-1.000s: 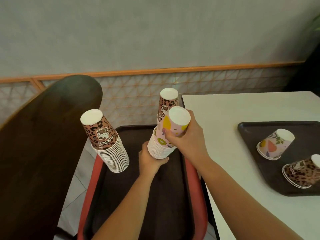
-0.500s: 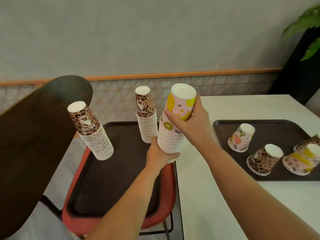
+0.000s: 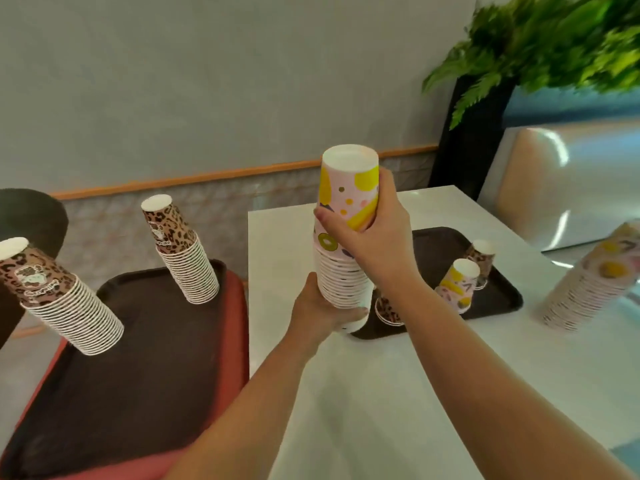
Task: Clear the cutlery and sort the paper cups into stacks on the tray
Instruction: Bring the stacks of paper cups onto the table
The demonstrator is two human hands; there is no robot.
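Observation:
I hold a tall stack of pink fruit-print paper cups [image 3: 344, 271] upside down above the white table [image 3: 381, 393]. My left hand [image 3: 320, 308] grips its bottom and my right hand [image 3: 369, 237] wraps round its top. Two leopard-print stacks [image 3: 185, 261] [image 3: 65, 303] stand on the dark tray [image 3: 138, 375] on the red chair at left. On the table's dark tray [image 3: 502, 299] sit a loose fruit-print cup [image 3: 457, 285] and two leopard cups [image 3: 481, 259] [image 3: 388, 310], all upside down. Another fruit-print stack [image 3: 588, 282] stands at the right, blurred.
A dark chair back [image 3: 31, 220] rises at the far left. A green plant [image 3: 540, 39] on a black stand fills the upper right, with a shiny beige seat [image 3: 571, 181] behind the table. The grey wall runs along the back.
Both hands have carried the fruit-print stack from the chair tray to the right, over the white table. The view has swung right, showing the plant and another stack.

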